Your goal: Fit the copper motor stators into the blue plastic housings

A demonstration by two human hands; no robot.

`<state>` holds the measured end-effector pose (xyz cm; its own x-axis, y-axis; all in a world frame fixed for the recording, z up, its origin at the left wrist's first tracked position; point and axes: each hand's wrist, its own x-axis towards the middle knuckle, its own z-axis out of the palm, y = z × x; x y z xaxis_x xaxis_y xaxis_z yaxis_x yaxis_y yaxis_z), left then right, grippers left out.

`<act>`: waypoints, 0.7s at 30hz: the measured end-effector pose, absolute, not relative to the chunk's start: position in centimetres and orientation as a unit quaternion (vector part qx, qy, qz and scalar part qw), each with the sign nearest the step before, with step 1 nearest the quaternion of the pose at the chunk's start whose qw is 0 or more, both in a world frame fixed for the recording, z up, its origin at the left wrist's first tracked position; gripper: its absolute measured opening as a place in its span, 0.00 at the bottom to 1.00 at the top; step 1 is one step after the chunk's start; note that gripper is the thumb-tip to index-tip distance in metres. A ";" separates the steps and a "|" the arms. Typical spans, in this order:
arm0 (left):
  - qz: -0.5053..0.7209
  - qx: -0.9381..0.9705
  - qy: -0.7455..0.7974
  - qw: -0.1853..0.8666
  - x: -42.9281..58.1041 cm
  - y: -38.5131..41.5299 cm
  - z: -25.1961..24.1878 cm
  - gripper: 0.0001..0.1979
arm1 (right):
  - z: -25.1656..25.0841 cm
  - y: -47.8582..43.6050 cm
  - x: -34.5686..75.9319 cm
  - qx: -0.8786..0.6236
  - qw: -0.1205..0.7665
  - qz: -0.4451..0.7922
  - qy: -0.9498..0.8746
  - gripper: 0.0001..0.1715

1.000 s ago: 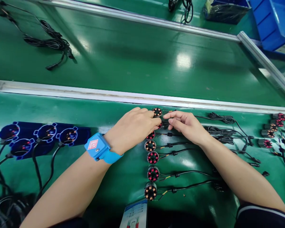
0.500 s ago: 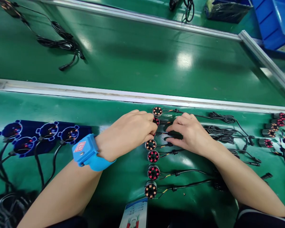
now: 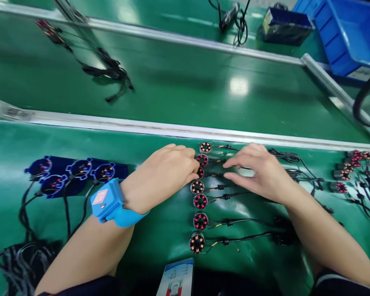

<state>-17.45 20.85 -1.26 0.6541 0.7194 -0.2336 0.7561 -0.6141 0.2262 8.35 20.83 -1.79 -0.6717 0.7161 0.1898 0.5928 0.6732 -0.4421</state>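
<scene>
Several motor stators with copper or red windings stand in a column on the green bench. My left hand (image 3: 165,174), a blue wrist strap (image 3: 109,203) on its wrist, has its curled fingers on a red-wound motor stator (image 3: 200,172), which they partly cover. Just above it sits another red-wound stator (image 3: 202,160), with a copper-wound stator (image 3: 197,187) just below. My right hand (image 3: 255,170) hovers over the leads to the right, thumb and fingers spread apart with nothing between them. A black cable joint (image 3: 218,175) lies just left of its thumb tip.
Blue housings (image 3: 80,168) with black cables lie on the left. More stators (image 3: 339,187) lie at far right. A metal rail (image 3: 172,130) crosses behind the hands. A blue bin (image 3: 342,41) stands at back right, and a printed card (image 3: 176,275) shows at the front.
My right hand has moved slightly right, off the leads, and its fingers have opened wider. My left hand stays at the same stator. The view has shifted a little.
</scene>
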 end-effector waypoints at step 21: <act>0.028 0.677 0.735 -0.030 -30.8 41.1 -5.6 0.29 | -4.4 6.2 8.3 -0.350 0.284 0.101 -0.887 0.02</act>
<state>-30.81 41.05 -5.56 -0.0816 0.9932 0.0827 0.9966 0.0818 0.0003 8.27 6.25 -4.38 -0.5937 0.6781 0.4332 0.5636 0.7347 -0.3776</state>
